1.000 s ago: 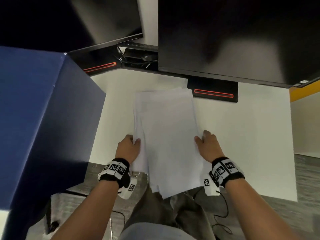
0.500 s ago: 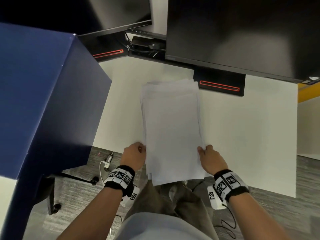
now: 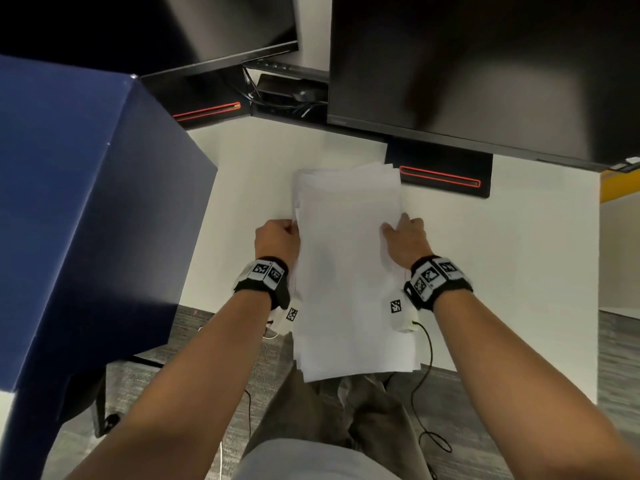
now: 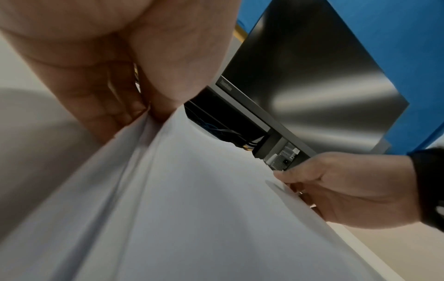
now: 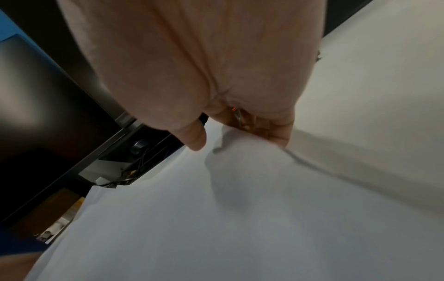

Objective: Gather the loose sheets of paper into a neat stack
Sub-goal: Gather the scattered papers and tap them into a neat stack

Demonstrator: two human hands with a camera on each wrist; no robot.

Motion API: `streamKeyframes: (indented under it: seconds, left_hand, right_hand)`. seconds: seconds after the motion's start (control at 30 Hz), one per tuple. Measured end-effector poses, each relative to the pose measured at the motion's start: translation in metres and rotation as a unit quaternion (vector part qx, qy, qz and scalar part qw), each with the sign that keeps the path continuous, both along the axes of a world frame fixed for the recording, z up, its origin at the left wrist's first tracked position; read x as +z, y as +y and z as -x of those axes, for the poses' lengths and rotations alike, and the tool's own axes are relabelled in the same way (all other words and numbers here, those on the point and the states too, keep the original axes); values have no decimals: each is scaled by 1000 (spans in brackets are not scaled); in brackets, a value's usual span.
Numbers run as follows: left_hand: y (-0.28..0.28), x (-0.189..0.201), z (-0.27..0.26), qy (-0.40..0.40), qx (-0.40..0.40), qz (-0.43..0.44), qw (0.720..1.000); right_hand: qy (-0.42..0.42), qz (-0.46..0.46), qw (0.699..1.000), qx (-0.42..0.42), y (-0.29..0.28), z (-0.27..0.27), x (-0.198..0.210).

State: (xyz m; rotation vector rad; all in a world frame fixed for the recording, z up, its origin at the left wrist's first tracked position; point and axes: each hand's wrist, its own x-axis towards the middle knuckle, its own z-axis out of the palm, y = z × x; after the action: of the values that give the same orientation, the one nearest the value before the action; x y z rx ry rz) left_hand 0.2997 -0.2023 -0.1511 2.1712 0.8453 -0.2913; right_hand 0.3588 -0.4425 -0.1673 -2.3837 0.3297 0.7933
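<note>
A stack of white paper sheets (image 3: 349, 271) lies lengthwise on the white desk (image 3: 502, 271), its near end hanging past the desk's front edge over my lap. The sheets' far ends are slightly fanned. My left hand (image 3: 291, 228) pinches the stack's left edge about halfway along. In the left wrist view its fingers (image 4: 115, 106) and thumb close on the paper sheets (image 4: 192, 209), which buckle there. My right hand (image 3: 393, 232) grips the right edge opposite. In the right wrist view its thumb (image 5: 195, 138) is above the paper sheets (image 5: 240, 218) and its fingers (image 5: 271, 131) curl underneath.
Two dark monitors (image 3: 485, 71) stand at the back of the desk, their stand bases (image 3: 440, 174) close to the stack's far end. A tall blue partition (image 3: 86, 202) borders the desk on the left. Cables hang below the front edge.
Both hands have slid forward along the stack's side edges, from near its near end to about the middle. The sheets are more closely aligned than a second ago.
</note>
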Motion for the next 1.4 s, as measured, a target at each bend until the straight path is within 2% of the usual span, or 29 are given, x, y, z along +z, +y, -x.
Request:
streamKeyframes:
  seconds: [0.07,0.23,0.3,0.4,0.5,0.6,0.73,0.83,0.97,1.07,1.17,1.3,1.4]
  left_hand:
    - [6,0,-6,-8,25,-9,1000]
    - [29,5,7,3,107,12,994]
    - [16,7,12,15,85,42,995]
    - [-11,-1,10,29,11,31,999]
    - [-19,-7,8,37,-17,15,999]
    - [-3,-7,7,45,5,88,995]
    - [17,-5,20,56,9,231,971]
    - [9,5,37,17,11,267,964]
    - [1,37,56,-51,29,349,935]
    - [-2,84,51,-140,9,321,936]
    - [-10,133,40,-246,-25,302,921]
    - [-16,176,31,-375,-42,258,889]
    - [-22,190,31,-424,-46,254,868]
  right_hand:
    - [2,16,1000,11,2,-7,0]
    - [-43,16,995,-88,-31,1,-3]
    - [-34,10,996,-82,-23,11,-1]
    - [-26,-11,999,-45,7,23,6]
    - [23,-103,989,-104,19,15,3]
    - [98,-229,950,-185,6,12,-5]
    - [81,-307,926,-204,-6,31,-1]
    - [69,-359,909,-198,-13,48,11]
    - [5,-385,909,-161,-21,58,52]
    - [-58,-399,907,-122,-29,53,104]
    - [-147,-389,907,-66,-35,48,161]
    - [-347,-340,872,-65,-39,54,207]
    - [-409,-320,851,-80,-42,62,208]
